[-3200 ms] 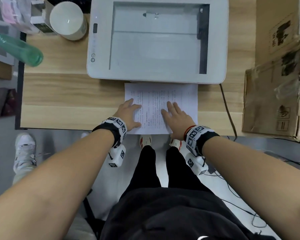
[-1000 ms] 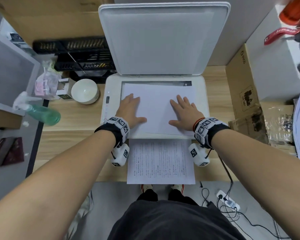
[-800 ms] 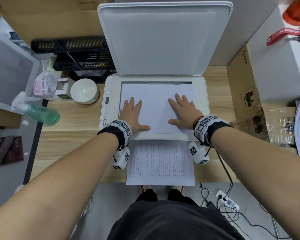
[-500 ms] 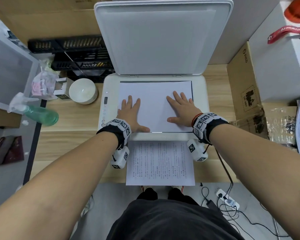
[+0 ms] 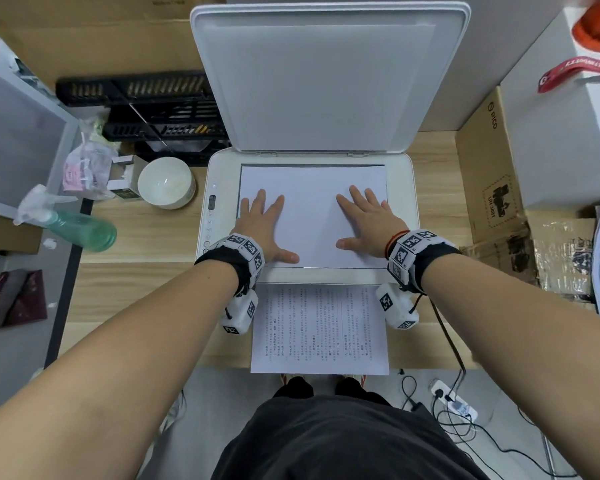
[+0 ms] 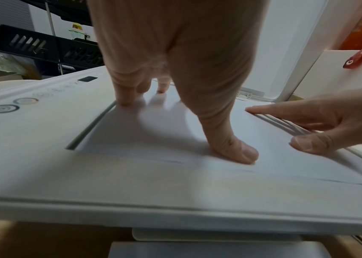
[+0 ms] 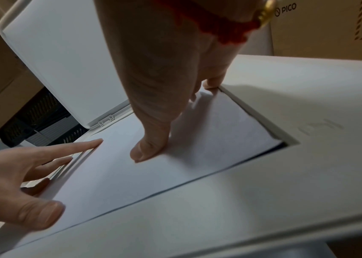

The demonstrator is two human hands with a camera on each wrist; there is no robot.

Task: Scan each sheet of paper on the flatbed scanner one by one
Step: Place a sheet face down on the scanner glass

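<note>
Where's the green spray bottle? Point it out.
In the head view the green spray bottle lies on its side at the desk's left edge, left of the white bowl and the scanner.

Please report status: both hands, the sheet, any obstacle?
Left hand and right hand open, flat on sheet. Sheet blank side up on scanner glass. Lid open; nothing in the way.

A blank-side-up white sheet [image 5: 310, 216] lies flat on the glass of the open white flatbed scanner [image 5: 400, 271], lid [image 5: 326, 77] upright. A printed sheet [image 5: 319, 329] lies just before the scanner's front edge.
</note>
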